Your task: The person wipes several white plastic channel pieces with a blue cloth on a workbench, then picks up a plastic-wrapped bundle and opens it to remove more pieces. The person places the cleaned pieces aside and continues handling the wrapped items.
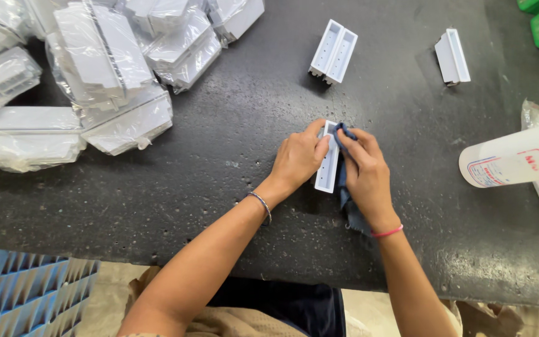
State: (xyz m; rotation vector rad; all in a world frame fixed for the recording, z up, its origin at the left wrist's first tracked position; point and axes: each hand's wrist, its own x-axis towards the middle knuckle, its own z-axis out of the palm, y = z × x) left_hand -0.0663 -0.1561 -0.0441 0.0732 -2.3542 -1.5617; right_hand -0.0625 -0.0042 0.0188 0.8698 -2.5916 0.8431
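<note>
Where bagged parts [104, 75] crowd it, dark speckled worktable [219, 187], blue crate [29, 293] below.

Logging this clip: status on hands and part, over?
Left hand steadies white plastic part. Right hand presses blue cloth against it. Nothing in the way.

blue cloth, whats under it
Under the blue cloth lie the white part's right edge and the dark table. The right hand presses on top. How far the part runs beneath the cloth is hidden.
</note>
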